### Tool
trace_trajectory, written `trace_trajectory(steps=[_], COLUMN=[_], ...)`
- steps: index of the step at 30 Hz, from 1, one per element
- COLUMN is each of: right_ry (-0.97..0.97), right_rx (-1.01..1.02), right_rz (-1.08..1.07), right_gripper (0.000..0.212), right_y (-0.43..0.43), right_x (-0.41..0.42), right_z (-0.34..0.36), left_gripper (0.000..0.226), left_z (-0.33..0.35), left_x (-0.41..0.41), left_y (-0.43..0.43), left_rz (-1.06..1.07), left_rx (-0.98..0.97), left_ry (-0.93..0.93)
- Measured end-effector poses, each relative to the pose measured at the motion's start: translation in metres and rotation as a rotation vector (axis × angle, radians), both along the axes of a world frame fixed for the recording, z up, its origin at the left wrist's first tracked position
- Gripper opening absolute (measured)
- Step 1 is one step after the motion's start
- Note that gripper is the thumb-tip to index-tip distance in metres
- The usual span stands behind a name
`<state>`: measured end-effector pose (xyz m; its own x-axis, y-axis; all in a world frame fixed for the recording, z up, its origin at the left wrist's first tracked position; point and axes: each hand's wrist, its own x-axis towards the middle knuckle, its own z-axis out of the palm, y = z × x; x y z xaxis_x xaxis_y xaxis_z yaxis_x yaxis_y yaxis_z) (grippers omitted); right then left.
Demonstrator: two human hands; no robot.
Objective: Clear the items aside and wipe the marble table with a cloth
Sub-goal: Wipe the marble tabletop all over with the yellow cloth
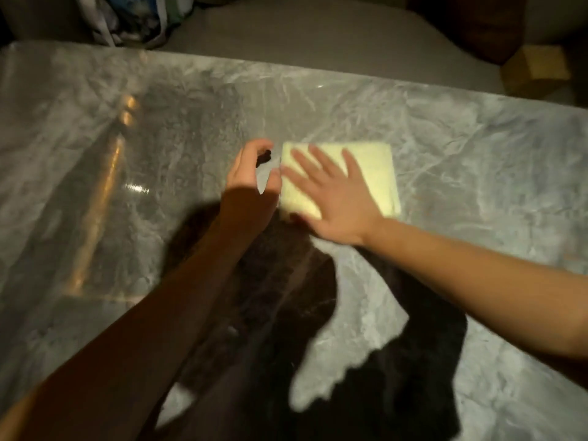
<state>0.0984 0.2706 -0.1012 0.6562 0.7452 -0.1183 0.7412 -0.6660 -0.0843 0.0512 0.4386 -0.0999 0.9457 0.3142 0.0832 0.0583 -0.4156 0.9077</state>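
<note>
Wiping appears to be the step in hand on a grey veined marble table [477, 148]. A person's right hand [334, 198] lies flat, fingers straight and spread, pressing a pale yellow folded cloth [372, 173] onto the stone near the middle of the table, well apart from every edge. Just beside the cloth's left edge, the left hand [251, 168] hovers with fingers curled, seemingly pinching a small dark item [264, 158] between thumb and fingertips; blur makes it impossible to say what the item is. The next move likely calls for steady downward pressure as the cloth is swept out toward the table's edges, and for the dark item to be set aside, clear of the cloth's path. Beyond the far edge sit a grey cushioned seat [318, 36] and a crumpled bag [127, 20].
</note>
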Motion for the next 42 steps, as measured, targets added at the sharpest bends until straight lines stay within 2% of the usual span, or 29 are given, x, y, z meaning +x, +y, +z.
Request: trace_trajectory(steps=[3,6,9,12,14,17,21,25,28,31,33,36,42], right_ry=[-0.008,0.047,0.033,0.025,0.079,0.098,-0.019,-0.117,-0.159,-0.181,-0.16,-0.05,0.02], right_rx=[0.058,0.166,0.178,0.243,0.413,0.565,0.4,0.374,0.339,0.285,0.226,0.136,-0.023], right_rz=[0.044,0.1,0.2,0.215,0.127,-0.051,-0.221,-0.393,-0.528,-0.606,-0.595,-0.455,-0.356], right_gripper=[0.07,0.077,0.074,0.058,0.043,0.041,0.04,0.034,0.034,0.04,0.047,0.058,0.076], right_y=[-0.014,-0.031,-0.047,-0.06,-0.07,-0.096,-0.133,-0.157,-0.164,-0.164,-0.163,-0.163,-0.158], right_x=[-0.072,-0.15,-0.205,-0.21,-0.193,-0.147,-0.067,0.028,0.09,0.131,0.137,0.118,0.037], right_z=[-0.004,-0.007,-0.009,-0.015,-0.018,-0.014,-0.01,-0.007,-0.003,-0.003,-0.003,-0.002,0.005], left_gripper=[0.046,0.046,0.045,0.045,0.045,0.043,0.046,0.044,0.04,0.037,0.039,0.04,0.054], left_z=[0.011,0.01,0.008,0.003,0.004,0.011,0.003,-0.015,-0.024,-0.024,-0.022,-0.023,-0.013], left_x=[-0.007,-0.008,-0.008,-0.003,0.004,0.019,0.036,0.045,0.043,0.045,0.046,0.046,0.045], left_y=[-0.025,-0.044,-0.06,-0.07,-0.076,-0.091,-0.111,-0.127,-0.131,-0.13,-0.131,-0.132,-0.135], left_rz=[-0.056,-0.159,-0.227,-0.259,-0.256,-0.213,-0.275,-0.216,-0.265,-0.243,-0.227,-0.222,-0.194], left_rx=[-0.015,0.055,0.192,0.254,0.147,0.054,0.107,0.339,0.497,0.504,0.504,0.499,0.418], left_ry=[0.003,-0.012,-0.017,-0.052,-0.064,-0.056,-0.062,0.005,0.016,-0.008,-0.009,0.0,0.085])
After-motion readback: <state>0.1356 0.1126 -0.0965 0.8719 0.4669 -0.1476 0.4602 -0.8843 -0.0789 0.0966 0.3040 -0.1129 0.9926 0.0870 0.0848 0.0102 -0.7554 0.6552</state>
